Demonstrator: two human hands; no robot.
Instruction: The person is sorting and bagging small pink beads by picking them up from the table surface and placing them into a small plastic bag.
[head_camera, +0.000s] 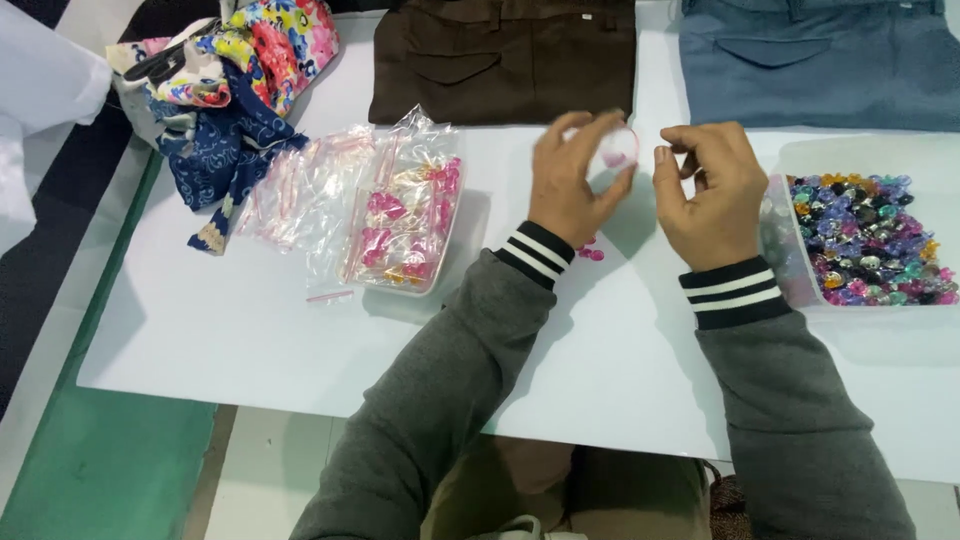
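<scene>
My left hand (572, 180) is raised above the white table (250, 320) and pinches a small clear plastic bag (613, 153) with a pink strip along its top. Close to the right of that bag hovers my right hand (708, 190), fingers curled; whether it holds a bead is hidden. A few pink beads (590, 250) lie on the table under my left wrist. Just right of my right hand stands a clear box of colourful beads (865, 240).
A clear tray of filled pink-bead bags (405, 225) and a heap of empty small bags (300, 185) lie left of centre. Folded brown trousers (500, 60) and blue trousers (820, 60) rest at the back. Patterned fabric (225, 90) is piled at the back left.
</scene>
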